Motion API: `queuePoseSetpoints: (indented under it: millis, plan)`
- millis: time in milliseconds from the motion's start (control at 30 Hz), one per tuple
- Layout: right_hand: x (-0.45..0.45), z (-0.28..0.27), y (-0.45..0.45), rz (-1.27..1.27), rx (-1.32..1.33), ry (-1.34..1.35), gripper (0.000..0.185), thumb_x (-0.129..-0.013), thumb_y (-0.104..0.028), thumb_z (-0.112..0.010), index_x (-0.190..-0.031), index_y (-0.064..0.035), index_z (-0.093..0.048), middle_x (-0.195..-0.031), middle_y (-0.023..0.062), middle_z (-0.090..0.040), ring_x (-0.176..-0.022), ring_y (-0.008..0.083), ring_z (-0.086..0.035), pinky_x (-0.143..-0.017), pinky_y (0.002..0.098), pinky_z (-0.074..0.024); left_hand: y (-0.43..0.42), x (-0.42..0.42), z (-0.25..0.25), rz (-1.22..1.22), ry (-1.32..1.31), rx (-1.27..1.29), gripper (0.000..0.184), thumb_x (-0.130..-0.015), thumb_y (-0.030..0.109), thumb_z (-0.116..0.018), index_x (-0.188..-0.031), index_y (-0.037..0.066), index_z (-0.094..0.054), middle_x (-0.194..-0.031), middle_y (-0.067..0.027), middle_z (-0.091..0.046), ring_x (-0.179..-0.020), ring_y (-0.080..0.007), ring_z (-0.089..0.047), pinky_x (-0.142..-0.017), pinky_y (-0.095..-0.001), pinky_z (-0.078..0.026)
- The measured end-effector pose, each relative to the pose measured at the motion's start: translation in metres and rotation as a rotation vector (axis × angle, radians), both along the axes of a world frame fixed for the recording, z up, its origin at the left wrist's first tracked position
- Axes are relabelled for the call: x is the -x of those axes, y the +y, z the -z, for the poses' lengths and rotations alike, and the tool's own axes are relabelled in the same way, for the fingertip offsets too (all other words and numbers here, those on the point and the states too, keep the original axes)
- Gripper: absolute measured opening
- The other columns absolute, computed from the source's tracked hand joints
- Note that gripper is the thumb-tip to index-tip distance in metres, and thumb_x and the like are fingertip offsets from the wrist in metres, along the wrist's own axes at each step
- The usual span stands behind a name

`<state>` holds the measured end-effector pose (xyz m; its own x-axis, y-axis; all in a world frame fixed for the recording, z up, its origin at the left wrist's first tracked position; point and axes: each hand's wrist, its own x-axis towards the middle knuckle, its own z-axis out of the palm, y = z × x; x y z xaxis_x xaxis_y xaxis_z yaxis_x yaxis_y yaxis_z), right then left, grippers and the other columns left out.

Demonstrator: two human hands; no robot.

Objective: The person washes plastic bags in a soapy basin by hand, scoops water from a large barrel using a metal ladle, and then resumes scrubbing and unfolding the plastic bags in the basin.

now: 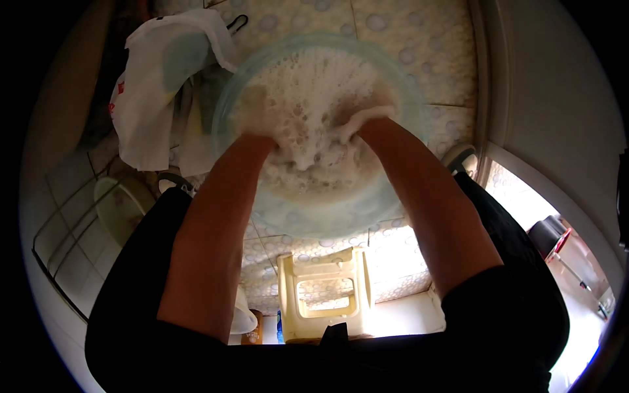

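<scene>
A large pale green translucent basin stands on the tiled floor, holding cloudy water topped with white suds. My left hand is sunk in the suds at the basin's left side, its fingers hidden. On the right side, my right hand dips into the foam at the wrist, and its fingers are out of sight too. White foam or wet fabric lies around the right wrist; I cannot tell which. Whatever either hand holds underwater does not show.
A white plastic bag lies left of the basin. A wire rack and a green bowl are at lower left. Below the basin sits a cream plastic stool. At right are a wall panel and a dark container.
</scene>
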<state>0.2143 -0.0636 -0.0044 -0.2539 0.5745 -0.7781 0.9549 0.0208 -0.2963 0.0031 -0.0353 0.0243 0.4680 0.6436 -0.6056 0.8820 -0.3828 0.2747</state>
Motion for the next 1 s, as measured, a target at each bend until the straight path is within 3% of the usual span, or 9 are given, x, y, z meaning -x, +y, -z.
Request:
queuePoseSetpoints:
  millis: [133, 267, 333, 467, 600, 667, 700, 933, 1000]
  plan:
    - [0.009, -0.019, 0.029, -0.051, -0.198, 0.014, 0.036, -0.09, -0.037, -0.049, -0.114, -0.0128, -0.061, -0.124, 0.0108, -0.058, -0.119, 0.0276, -0.05, -0.098, 0.0492, -0.036, 0.012, -0.025, -0.059, 0.073, 0.086, -0.095, 0.039, -0.086, 0.037, -0.051, -0.112, 0.008, -0.058, -0.102, -0.0159, -0.066, -0.088, -0.0312, -0.066, -0.073, -0.0444, -0.05]
    - [0.034, -0.152, 0.035, -0.212, -0.314, -0.17, 0.031, -0.093, -0.034, -0.044, -0.104, -0.0125, -0.063, -0.116, 0.0042, -0.062, -0.114, 0.0239, -0.053, -0.095, 0.0474, -0.0379, 0.003, -0.016, -0.111, 0.1, 0.016, -0.269, 0.032, -0.084, 0.032, -0.051, -0.097, 0.005, -0.061, -0.079, -0.0143, -0.067, -0.079, -0.0321, -0.065, -0.069, -0.0436, -0.05]
    - [0.024, -0.181, 0.012, -0.193, -0.764, 0.094, 0.03, -0.095, -0.032, -0.042, -0.094, -0.0104, -0.063, -0.097, 0.0057, -0.064, -0.099, 0.0255, -0.056, -0.088, 0.0417, -0.0402, -0.004, -0.016, -0.157, 0.102, -0.027, -0.34, 0.032, -0.085, 0.033, -0.049, -0.096, 0.006, -0.062, -0.081, -0.0135, -0.068, -0.077, -0.0306, -0.065, -0.07, -0.0439, -0.049]
    - [0.017, -0.21, -0.041, -0.349, -1.009, 0.101, 0.025, -0.092, -0.031, -0.047, -0.088, -0.0119, -0.063, -0.093, 0.0058, -0.063, -0.095, 0.0254, -0.056, -0.086, 0.0421, -0.0403, -0.042, -0.004, -0.205, 0.267, -0.159, -0.528, 0.03, -0.084, 0.034, -0.05, -0.091, 0.007, -0.062, -0.08, -0.0118, -0.066, -0.076, -0.0286, -0.064, -0.07, -0.0444, -0.042]
    - [0.016, -0.204, -0.09, -0.281, -0.736, 0.206, 0.03, -0.089, -0.037, -0.053, -0.097, -0.01, -0.063, -0.107, 0.0078, -0.06, -0.104, 0.0266, -0.052, -0.093, 0.0454, -0.0377, -0.091, 0.004, -0.181, 0.284, -0.17, -0.597, 0.029, -0.083, 0.033, -0.054, -0.091, 0.007, -0.062, -0.087, -0.0098, -0.065, -0.086, -0.0281, -0.06, -0.073, -0.044, -0.039]
    - [0.012, -0.186, -0.112, -0.348, -0.842, 0.128, 0.046, -0.086, -0.044, -0.058, -0.114, -0.0068, -0.058, -0.13, 0.0126, -0.047, -0.122, 0.0286, -0.042, -0.103, 0.0499, -0.0291, -0.107, 0.003, -0.153, 0.164, -0.248, -0.605, 0.029, -0.081, 0.032, -0.058, -0.094, 0.006, -0.063, -0.1, -0.0107, -0.062, -0.099, -0.0312, -0.054, -0.075, -0.0447, -0.039]
    - [0.012, -0.174, -0.117, -0.319, -0.712, 0.05, 0.063, -0.086, -0.05, -0.054, -0.13, -0.0064, -0.046, -0.147, 0.0139, -0.029, -0.136, 0.0294, -0.026, -0.11, 0.052, -0.0185, -0.112, -0.001, -0.137, 0.029, -0.247, -0.611, 0.035, -0.084, 0.033, -0.057, -0.111, 0.011, -0.062, -0.116, -0.0098, -0.057, -0.114, -0.0305, -0.047, -0.08, -0.0497, -0.04]
    - [0.023, -0.099, -0.082, -0.039, -0.894, 0.05, 0.058, -0.092, -0.045, -0.043, -0.139, -0.0111, -0.038, -0.147, 0.0163, -0.029, -0.136, 0.0311, -0.028, -0.11, 0.0534, -0.0185, -0.101, -0.027, -0.054, -0.203, -0.205, -0.742, 0.059, -0.085, 0.031, -0.057, -0.139, 0.016, -0.039, -0.123, -0.0116, -0.051, -0.112, -0.0374, -0.049, -0.086, -0.0592, -0.041]
    - [0.025, -0.085, -0.066, 0.008, -0.798, 0.073, 0.057, -0.092, -0.044, -0.042, -0.14, -0.0119, -0.037, -0.148, 0.0158, -0.028, -0.134, 0.0306, -0.03, -0.109, 0.0539, -0.0203, -0.087, -0.031, -0.055, -0.369, -0.2, -0.339, 0.049, -0.085, 0.031, -0.057, -0.131, 0.014, -0.049, -0.123, -0.0136, -0.053, -0.108, -0.0332, -0.055, -0.084, -0.0506, -0.046]
